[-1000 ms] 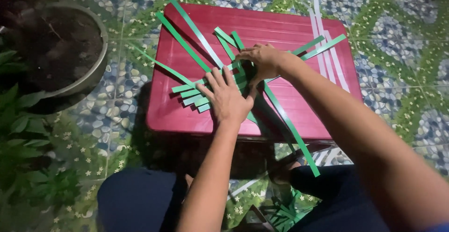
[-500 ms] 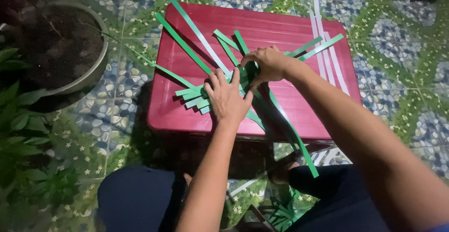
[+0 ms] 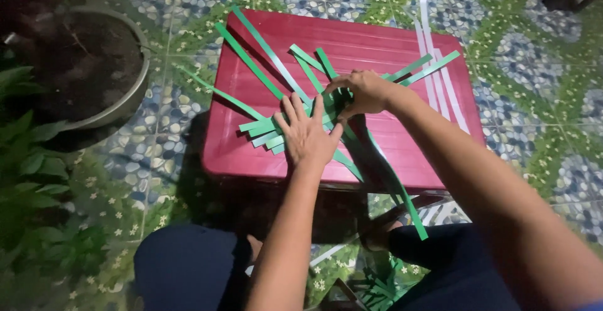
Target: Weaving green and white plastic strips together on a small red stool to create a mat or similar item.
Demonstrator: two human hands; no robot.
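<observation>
Several long green strips (image 3: 264, 57) lie crossed on a dark red plastic stool top (image 3: 377, 41). My left hand (image 3: 308, 135) presses flat, fingers spread, on the crossing of the strips near the stool's front. My right hand (image 3: 361, 91) sits just behind it with fingers curled on a green strip at the woven centre. Strip ends fan out toward the back left, the back right and past the front edge (image 3: 411, 214).
Pale strips (image 3: 433, 66) lie along the stool's right side. A large pot with dark soil (image 3: 88, 66) stands at the left, green leaves (image 3: 31, 166) beneath it. The floor is patterned pebble tile (image 3: 534, 116). My knees (image 3: 188, 267) are at the bottom.
My left hand has slid slightly back onto the crossing of the strips. My right hand stays at the centre, its fingers working a strip.
</observation>
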